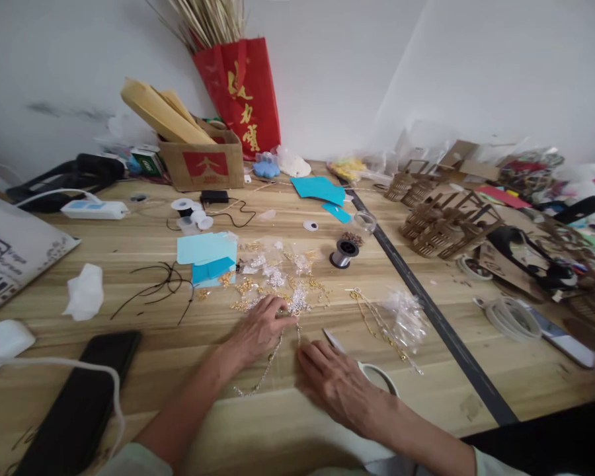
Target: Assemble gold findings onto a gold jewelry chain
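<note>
A thin beaded chain (pixel 265 375) lies in a loop on the wooden table between my hands. My left hand (pixel 262 325) is closed, its thumb and fingertips pinching the chain's upper part beside the bead pile. The strand runs down to my right hand (pixel 334 380), whose fingers are curled together at it; the exact grip is partly hidden. Under and beside that hand lie scissors, with the blade (pixel 333 340) and a pale handle (pixel 384 377) showing. Just beyond my fingertips are loose clear beads (pixel 297 297) and gold beads (pixel 245 286).
Blue cards (pixel 205 250) and a wire spool (pixel 344 253) lie behind the beads. Gold chains (pixel 377 317) and a plastic bag (pixel 406 320) lie to the right. A black phone (pixel 84 396) and white cable (pixel 114 383) are at left. Brown lantern-like frames (pixel 441 228) stand far right.
</note>
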### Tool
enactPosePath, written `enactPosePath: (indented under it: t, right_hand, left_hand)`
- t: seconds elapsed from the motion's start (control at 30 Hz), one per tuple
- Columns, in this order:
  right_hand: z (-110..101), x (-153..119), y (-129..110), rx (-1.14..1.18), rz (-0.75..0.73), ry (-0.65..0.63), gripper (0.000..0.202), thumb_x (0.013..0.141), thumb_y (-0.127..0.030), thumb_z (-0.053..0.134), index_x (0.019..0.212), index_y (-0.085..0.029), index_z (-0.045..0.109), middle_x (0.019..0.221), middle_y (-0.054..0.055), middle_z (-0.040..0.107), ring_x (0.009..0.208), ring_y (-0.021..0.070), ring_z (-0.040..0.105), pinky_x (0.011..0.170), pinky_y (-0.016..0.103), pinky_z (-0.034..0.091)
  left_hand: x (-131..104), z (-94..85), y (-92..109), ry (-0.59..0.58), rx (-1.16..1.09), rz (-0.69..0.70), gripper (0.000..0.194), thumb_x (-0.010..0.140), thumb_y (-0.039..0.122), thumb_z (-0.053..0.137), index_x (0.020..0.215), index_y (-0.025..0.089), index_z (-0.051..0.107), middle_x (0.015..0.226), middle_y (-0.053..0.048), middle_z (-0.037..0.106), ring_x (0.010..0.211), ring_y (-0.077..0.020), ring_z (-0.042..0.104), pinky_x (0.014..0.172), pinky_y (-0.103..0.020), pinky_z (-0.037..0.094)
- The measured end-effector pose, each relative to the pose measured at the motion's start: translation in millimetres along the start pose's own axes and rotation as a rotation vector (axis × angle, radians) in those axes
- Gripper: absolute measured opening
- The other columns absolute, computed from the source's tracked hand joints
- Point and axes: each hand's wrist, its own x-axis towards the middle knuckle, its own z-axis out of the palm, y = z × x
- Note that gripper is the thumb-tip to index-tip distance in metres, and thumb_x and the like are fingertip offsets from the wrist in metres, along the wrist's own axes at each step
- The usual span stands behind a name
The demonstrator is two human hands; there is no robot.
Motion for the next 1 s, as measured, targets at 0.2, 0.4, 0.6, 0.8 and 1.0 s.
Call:
enactPosePath:
  t: [0.2,0.4,0.6,0.8,1.0]
  right_hand:
    - [-0.2,-8.6,-6.8,0.054,0.017,0.051,0.045,0.087,-0.043,0.058,0.118,-0.011,0.054,0.118,0.012,0.058,0.109,0.0273,0.05,0.095,0.04,0.043]
    - [-8.0,-3.0,-7.1,0.022,-0.043,0.03,0.039,0.086,-0.043,0.059,0.108,-0.011,0.058,0.11,0.013,0.06,0.105,0.0278,0.053,0.093,0.042,0.042]
    - [-22.8,12.0,10.2,0.119,-0.168,-0.13,0.009,0.091,-0.016,0.05,0.089,-0.015,0.058,0.085,0.005,0.061,0.079,0.0188,0.055,0.073,0.032,0.042]
    - [-31.0,33.1,36.6,0.144,-0.128,-0.145,0.014,0.09,-0.005,0.046,0.086,-0.013,0.057,0.084,0.006,0.06,0.075,0.0171,0.055,0.064,0.027,0.04]
    - [-19.1,37.4,45.9,0.197,-0.21,-0.117,0.011,0.091,-0.01,0.047,0.09,-0.015,0.057,0.089,0.006,0.06,0.076,0.0158,0.055,0.062,0.025,0.038]
  left_hand:
    - [6.6,0.0,3.1,0.133,-0.097,-0.069,0.027,0.09,0.013,0.048,0.111,0.021,0.063,0.097,-0.007,0.056,0.097,-0.0216,0.048,0.086,-0.039,0.046]
    - [18.4,2.5,6.8,0.211,-0.109,-0.194,0.011,0.087,0.017,0.056,0.085,0.016,0.067,0.083,-0.005,0.06,0.092,-0.0216,0.048,0.085,-0.038,0.043]
    - [23.5,-1.8,12.3,0.123,-0.084,-0.268,0.014,0.085,0.016,0.057,0.074,0.017,0.066,0.078,-0.004,0.061,0.086,-0.0216,0.049,0.08,-0.036,0.042]
    - [23.8,-7.0,11.5,0.147,-0.097,-0.306,0.013,0.083,0.014,0.058,0.073,0.016,0.065,0.075,-0.004,0.064,0.083,-0.021,0.052,0.079,-0.035,0.041]
    - [19.6,-16.0,14.5,0.197,-0.236,-0.334,0.011,0.081,0.015,0.059,0.071,0.017,0.063,0.075,-0.002,0.067,0.077,-0.0177,0.058,0.077,-0.031,0.043]
